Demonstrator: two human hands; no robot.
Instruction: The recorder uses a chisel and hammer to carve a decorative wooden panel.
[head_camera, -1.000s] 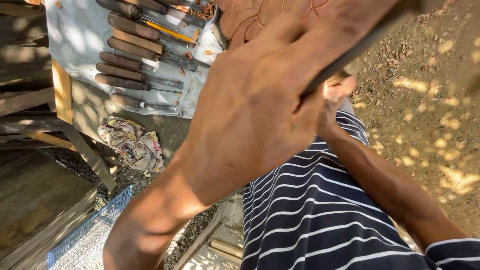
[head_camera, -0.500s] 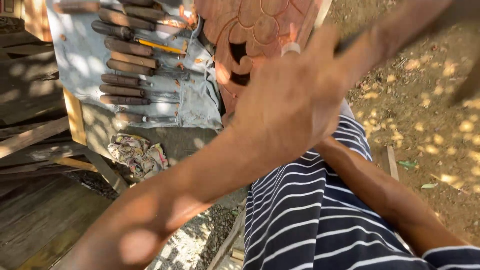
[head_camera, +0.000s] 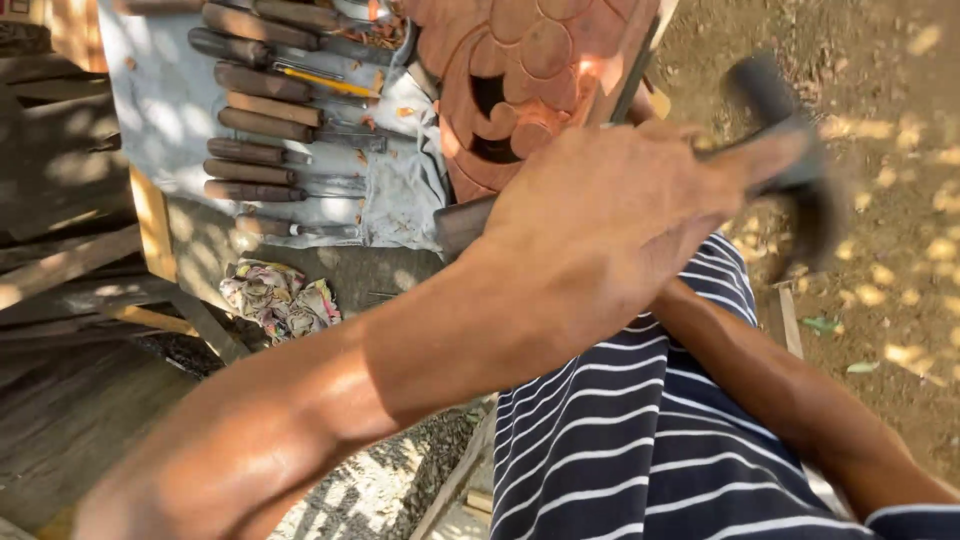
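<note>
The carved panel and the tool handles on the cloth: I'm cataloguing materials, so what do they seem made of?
The carved panel looks like reddish-brown wood, unvarnished and matte, with cut scroll shapes. The tool handles look like dark, worn wood, rounded and dull; their shafts seem metal.

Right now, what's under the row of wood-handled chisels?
The chisels lie on a pale grey cloth spread over a wooden bench. The cloth hides the bench top beneath. The left hand covers its right end.

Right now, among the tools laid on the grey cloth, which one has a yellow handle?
The thin yellow tool, lying between the upper brown wooden-handled chisels; every other handle is dark brown.
</note>
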